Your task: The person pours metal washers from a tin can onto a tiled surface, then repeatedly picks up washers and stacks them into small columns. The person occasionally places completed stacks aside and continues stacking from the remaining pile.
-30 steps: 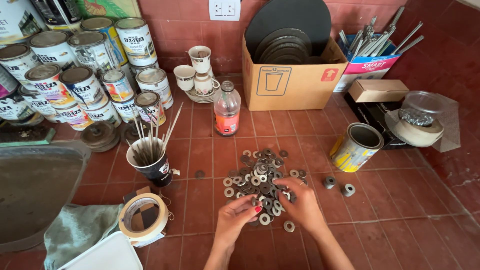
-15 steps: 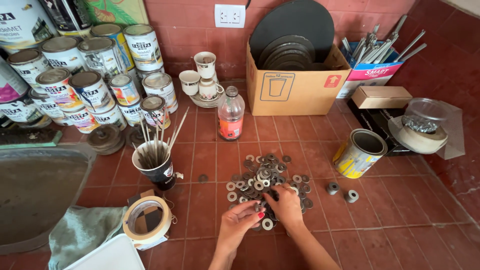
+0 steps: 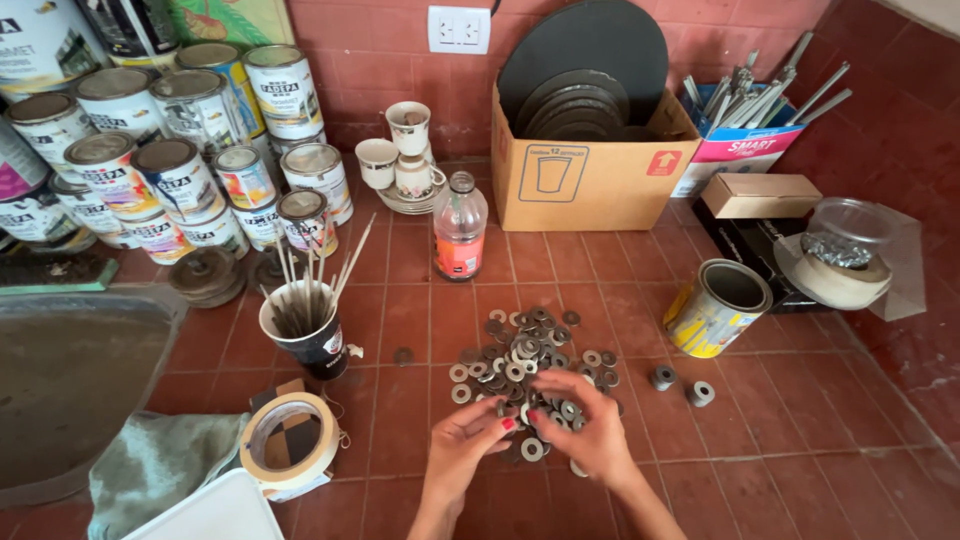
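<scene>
From the head camera, your left hand and right hand meet at the near edge of a pile of metal washers on the red tiled floor. Fingertips pinch washers, fingers curled together. An empty tin can lies to the right, a plastic bottle stands beyond.

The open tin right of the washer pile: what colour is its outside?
The open tin is mostly yellow with blue and white patches, lying tilted on the red tiles; the head view shows it clearly.
</scene>
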